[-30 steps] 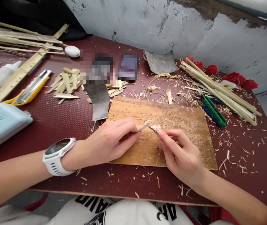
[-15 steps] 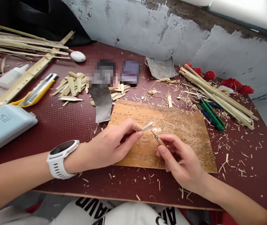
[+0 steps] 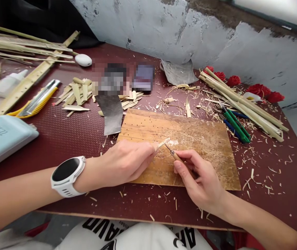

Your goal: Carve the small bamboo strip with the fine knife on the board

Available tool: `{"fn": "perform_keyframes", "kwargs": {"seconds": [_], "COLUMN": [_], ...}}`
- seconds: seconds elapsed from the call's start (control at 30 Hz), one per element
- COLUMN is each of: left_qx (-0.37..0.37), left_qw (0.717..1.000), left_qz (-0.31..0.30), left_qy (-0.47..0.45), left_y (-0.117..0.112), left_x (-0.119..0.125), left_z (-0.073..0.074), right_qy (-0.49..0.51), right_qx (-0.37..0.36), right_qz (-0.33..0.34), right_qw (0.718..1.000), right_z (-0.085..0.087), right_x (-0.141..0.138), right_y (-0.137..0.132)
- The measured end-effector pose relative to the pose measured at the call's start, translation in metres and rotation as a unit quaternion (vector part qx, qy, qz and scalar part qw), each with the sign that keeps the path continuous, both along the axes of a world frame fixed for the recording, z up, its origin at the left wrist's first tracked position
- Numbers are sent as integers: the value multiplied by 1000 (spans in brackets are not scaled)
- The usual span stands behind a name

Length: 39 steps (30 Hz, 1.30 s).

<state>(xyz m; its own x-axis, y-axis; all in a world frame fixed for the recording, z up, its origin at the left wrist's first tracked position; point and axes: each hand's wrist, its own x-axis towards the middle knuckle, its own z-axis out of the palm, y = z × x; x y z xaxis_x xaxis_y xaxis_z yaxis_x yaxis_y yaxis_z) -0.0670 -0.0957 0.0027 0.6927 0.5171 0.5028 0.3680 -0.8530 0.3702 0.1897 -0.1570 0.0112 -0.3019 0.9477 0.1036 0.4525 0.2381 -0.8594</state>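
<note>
My left hand (image 3: 130,160), with a white watch on its wrist, is closed around a short pale piece of plant stalk (image 3: 162,142). The stalk's free end sticks out past the fingers to the right. My right hand (image 3: 200,175) grips the wooden handle of a thin-tipped awl-like tool (image 3: 174,154). Its narrow metal tip points up and left, right by the stalk's end; whether they touch I cannot tell. Both hands are over a scratched wooden board (image 3: 143,123) dotted with small holes.
A green utility knife (image 3: 235,125) and long stalks (image 3: 242,100) lie at right, before red flowers (image 3: 259,90). At left are a yellow utility knife (image 3: 37,100), a light blue power bank (image 3: 6,140) and a white bottle (image 3: 9,83). Shavings litter the dark red table (image 3: 83,139).
My left hand has rolled over, its back now turned up and its fingers covering more of the stalk, which has turned with it. My right hand stays nearly in place with the tool.
</note>
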Motion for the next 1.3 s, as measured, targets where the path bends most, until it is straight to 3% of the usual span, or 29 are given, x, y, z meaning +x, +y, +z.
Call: {"fn": "perform_keyframes", "kwargs": {"seconds": [0.37,0.57,0.8,0.97,1.3], "left_qx": [108,164,99,34,21], "left_qw": [991,981,994,999,1000], "left_qz": [-12,7,28,5,-9], "left_qy": [74,105,41,13,-5], "left_y": [-3,-4,-4,-2,-1], "left_x": [0,4,5,4,5], "left_z": [-6,1,0,0,7], "right_qy": [11,20,36,66,96], "right_qx": [-32,-55,-99,-114,-100], "right_qz": [-12,-23,-38,-42,-21], "right_qw": [999,998,994,990,990], "right_z": [0,1,0,-3,-4], "right_x": [0,-2,-2,-1,-2], "right_y": [-1,-2,-5,-5,-6]}}
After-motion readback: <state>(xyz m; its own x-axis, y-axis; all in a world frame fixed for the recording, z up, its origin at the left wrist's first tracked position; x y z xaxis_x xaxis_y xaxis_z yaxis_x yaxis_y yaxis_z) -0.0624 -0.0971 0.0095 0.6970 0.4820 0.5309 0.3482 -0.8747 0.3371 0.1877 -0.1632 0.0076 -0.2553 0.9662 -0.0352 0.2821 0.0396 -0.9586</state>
